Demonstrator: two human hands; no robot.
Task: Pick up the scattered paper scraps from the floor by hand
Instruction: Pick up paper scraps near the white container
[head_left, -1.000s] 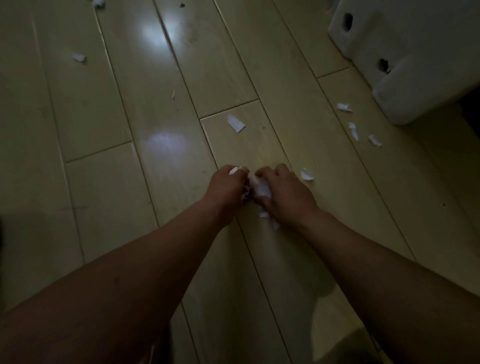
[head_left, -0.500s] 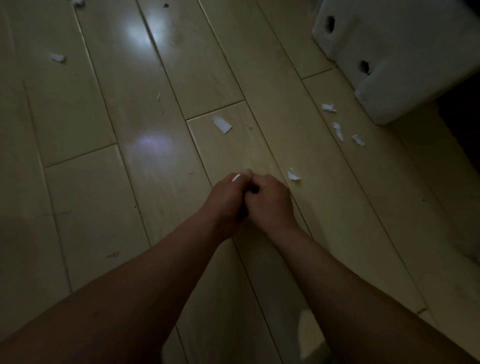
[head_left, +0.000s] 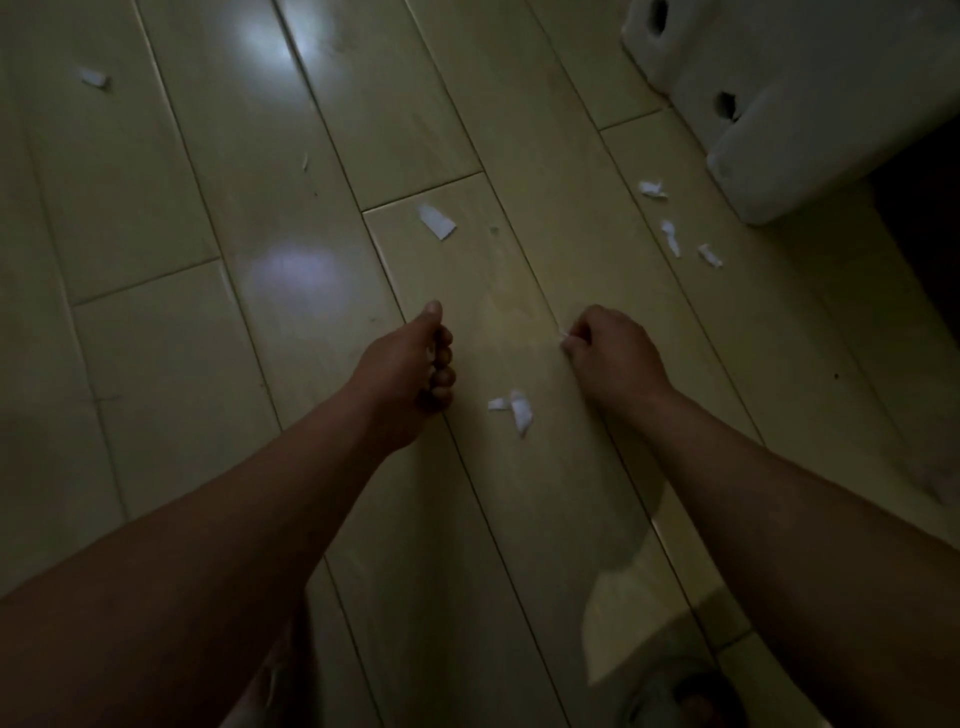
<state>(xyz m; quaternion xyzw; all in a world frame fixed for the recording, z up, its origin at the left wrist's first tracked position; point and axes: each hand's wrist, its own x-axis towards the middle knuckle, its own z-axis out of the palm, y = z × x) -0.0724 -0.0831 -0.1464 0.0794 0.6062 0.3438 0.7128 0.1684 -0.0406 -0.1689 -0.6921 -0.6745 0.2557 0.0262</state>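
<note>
Far left, a small crumpled scrap (head_left: 93, 78) lies on the glossy plank floor (head_left: 156, 364). Your left hand (head_left: 410, 364) is curled into a fist; contents: cannot tell. A pointed scrap (head_left: 436, 221) runs diagonally, far-left to near-right. Torn scraps (head_left: 511, 410) lie between your hands. Your right hand (head_left: 608, 353) pinches a white sliver (head_left: 563, 335). Three more scraps (head_left: 672, 236) lie beside a white foam block (head_left: 805, 104).

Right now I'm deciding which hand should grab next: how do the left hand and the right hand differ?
The left hand is curled into a loose fist with its thumb sticking forward; the right hand pinches a small white paper scrap at its fingertips. The left hand shows only a hint of white between its fingers. The scrap pair lies on the floor between them. Both hover low over the wooden floor, bare-armed.
</note>
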